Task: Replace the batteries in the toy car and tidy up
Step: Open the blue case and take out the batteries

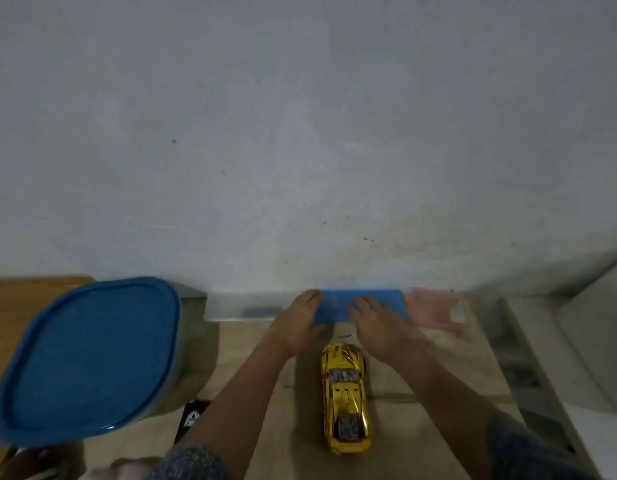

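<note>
Head view: left hand, right hand on blue box, centre frame — grip blurred, cannot tell. Take both ends, draw straight toward car.

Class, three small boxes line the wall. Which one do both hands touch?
The middle, blue box: left hand and right hand rest on it; clear box to its left, pink box to its right.
</note>
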Available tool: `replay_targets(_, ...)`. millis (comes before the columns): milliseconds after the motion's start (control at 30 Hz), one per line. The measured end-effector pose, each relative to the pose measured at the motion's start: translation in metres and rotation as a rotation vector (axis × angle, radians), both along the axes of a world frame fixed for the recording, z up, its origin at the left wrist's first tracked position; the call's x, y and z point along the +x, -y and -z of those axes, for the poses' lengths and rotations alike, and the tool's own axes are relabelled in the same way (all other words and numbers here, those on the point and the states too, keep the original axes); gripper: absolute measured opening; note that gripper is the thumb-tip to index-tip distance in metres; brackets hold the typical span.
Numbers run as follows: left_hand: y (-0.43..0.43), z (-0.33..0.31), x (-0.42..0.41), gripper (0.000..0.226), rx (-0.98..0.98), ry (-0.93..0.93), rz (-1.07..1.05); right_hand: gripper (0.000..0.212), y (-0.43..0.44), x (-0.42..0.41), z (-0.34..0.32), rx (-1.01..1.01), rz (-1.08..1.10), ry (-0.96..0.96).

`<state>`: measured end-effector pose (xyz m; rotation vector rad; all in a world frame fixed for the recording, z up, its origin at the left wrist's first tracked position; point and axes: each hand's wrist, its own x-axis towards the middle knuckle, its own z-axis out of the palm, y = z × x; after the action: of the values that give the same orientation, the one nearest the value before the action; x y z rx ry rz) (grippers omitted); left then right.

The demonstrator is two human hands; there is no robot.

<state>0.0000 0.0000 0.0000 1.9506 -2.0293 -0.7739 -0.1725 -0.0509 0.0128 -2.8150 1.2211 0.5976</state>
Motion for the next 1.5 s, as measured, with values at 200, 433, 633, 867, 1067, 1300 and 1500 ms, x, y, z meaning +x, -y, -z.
replay_targets(200,0.014,0.016,-0.004,0.060,-0.096,-0.009,0.013,0.058,0.018,0.007,0.028,-0.193,-0.079,-0.057)
replay_targets(433,0.016,0.029,0.000,0.055,-0.181,0.022,-0.048,0.042,0.035,0.010,0.027,-0.371,-0.331,-0.255)
replay_targets(633,0.017,0.028,-0.003,0.054,-0.186,0.036,-0.062,0.046,0.033,0.011,0.019,-0.220,-0.456,-0.278)
replay_targets(867,0.016,0.025,-0.007,0.056,-0.201,0.009,-0.090,0.046,0.034,0.009,0.006,-0.213,-0.453,-0.230)
replay_targets(1067,0.018,0.010,0.008,0.051,-0.110,-0.056,0.021,0.037,0.045,-0.012,0.009,-0.276,-0.507,0.051)
replay_targets(1300,0.025,-0.002,0.008,0.034,-0.104,-0.132,-0.018,0.026,0.038,-0.018,0.009,-0.186,-0.251,0.388)
replay_targets(1500,0.043,-0.012,0.008,0.028,-0.119,-0.265,-0.132,0.014,0.013,-0.024,0.006,-0.246,-0.058,0.614)
